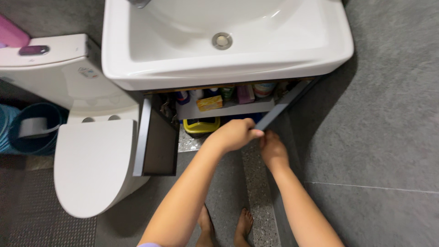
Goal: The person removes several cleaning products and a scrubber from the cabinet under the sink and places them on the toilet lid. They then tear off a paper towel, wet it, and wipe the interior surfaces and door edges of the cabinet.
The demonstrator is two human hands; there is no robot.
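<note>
Under a white sink (137, 68), a cabinet stands with both dark doors swung out. My left hand (235, 134) grips the top edge of the right cabinet door (283, 106). My right hand (273, 151) holds the same door just below, at its lower edge. The left cabinet door (157, 139) hangs wide open beside the toilet. Inside, a white shelf (238, 110) carries several bottles and small packs, and a yellow container (201, 125) sits under it.
A white toilet (91, 164) with its lid shut stands at the left, close to the open left door. A blue bin (36, 130) sits beyond it. My bare feet (226, 226) rest on the grey floor tiles below.
</note>
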